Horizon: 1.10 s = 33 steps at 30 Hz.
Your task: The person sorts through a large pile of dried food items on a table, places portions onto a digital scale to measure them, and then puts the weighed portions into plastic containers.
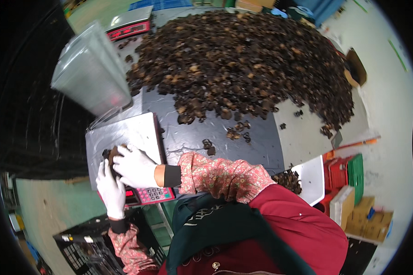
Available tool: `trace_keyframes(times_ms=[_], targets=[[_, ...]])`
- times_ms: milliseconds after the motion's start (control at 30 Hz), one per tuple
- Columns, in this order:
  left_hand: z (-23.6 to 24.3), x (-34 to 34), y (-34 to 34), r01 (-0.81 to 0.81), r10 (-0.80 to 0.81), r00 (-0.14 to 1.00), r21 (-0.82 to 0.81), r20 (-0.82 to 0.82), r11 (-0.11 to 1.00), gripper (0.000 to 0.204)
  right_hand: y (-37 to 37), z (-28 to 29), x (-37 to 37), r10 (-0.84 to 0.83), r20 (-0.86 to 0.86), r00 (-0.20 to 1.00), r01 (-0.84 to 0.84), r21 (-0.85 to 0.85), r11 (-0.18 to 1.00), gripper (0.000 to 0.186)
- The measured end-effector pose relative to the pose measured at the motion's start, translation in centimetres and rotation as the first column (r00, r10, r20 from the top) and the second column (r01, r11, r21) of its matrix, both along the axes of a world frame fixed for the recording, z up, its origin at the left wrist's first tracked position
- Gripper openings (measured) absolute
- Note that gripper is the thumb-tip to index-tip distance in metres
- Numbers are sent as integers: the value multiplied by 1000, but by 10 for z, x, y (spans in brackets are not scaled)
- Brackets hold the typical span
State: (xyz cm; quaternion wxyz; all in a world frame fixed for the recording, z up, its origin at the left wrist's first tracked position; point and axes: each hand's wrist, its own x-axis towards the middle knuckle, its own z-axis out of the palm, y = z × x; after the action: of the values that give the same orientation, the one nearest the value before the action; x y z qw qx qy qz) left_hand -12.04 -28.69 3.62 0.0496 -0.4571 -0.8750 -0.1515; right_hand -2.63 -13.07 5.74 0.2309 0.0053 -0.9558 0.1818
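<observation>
A scale [124, 128] with a silver plate and a pink keypad stands at the left of the table. Over its plate, a small clump of dark brown dried pieces, which look like wood ear fungus [116, 156], sits between my hands. My right hand [137, 167], in a white glove, reaches across from the right with its fingers curled over the clump. From below, my left hand [111, 192], also gloved in white, presses its fingers against the clump's near left side. Part of the clump is hidden under the gloves.
A large heap of the same dried pieces [243, 59] covers the far table; a few lie loose. Clear plastic bags [89, 68] stand beyond the scale, near a second scale [128, 25]. A white tub [313, 178] sits right, beside red crates [337, 174]. A black crate [85, 247] is below left.
</observation>
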Motion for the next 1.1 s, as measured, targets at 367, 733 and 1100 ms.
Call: trace_keyframes(times_ms=[367,733,1100], targets=[[11,28,28,-99,186,933,277,-308,956,53,171,-73,247,-743,62,666,745,-102,659,63],[-69,195,200,178,-116,920,-137,375,974,50,216,-101,216,-646,343,682,684,11,729,85],[-107,190,214,-1,-176,758,271,628,963,22,242,-100,249,-446,112,888,367,-756,542,18]])
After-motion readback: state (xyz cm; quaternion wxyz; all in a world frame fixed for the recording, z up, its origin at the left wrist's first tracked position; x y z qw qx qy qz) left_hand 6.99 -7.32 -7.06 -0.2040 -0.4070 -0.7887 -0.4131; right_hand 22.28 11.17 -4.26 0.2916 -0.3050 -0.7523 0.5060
